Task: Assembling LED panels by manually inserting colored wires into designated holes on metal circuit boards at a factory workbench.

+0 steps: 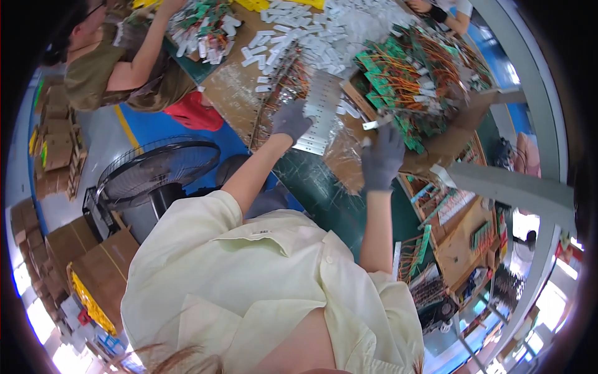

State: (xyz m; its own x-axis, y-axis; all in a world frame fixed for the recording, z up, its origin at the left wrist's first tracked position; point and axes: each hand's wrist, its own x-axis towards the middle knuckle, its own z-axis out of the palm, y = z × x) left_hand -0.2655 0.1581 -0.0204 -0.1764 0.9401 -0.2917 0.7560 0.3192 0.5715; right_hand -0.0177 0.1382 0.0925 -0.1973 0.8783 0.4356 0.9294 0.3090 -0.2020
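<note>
Left hand (291,121): grey-gloved, over the bench's left part, fingers partly bent and thumb apart; it touches the left side of the white perforated plate, but whether it grips it I cannot tell.
Right hand (382,159): grey-gloved, fingers extended toward the bench's far side, slightly bent and close together; a small white piece is at the fingertips, though whether it is pinched or only touched I cannot tell.
White perforated plate (322,106): flat, between the two hands, its long sides running from near the bench's near edge toward the far side.
Small white piece (370,125): just beyond the right hand, near the green circuit boards.
Green circuit boards (383,68): heaped with orange wires toward the bench's right edge.
White plastic casings (293,31): scattered toward the bench's far side, beyond the plate.
Bench (317,187): dark green surface bare at the near edge, with brown cardboard (233,87) along the left edge.
Co-worker (93,78): beside the bench's far left corner, an arm reaching over a second heap of wired boards (202,28).
Floor fan (162,171): black, off the bench's left edge.
</note>
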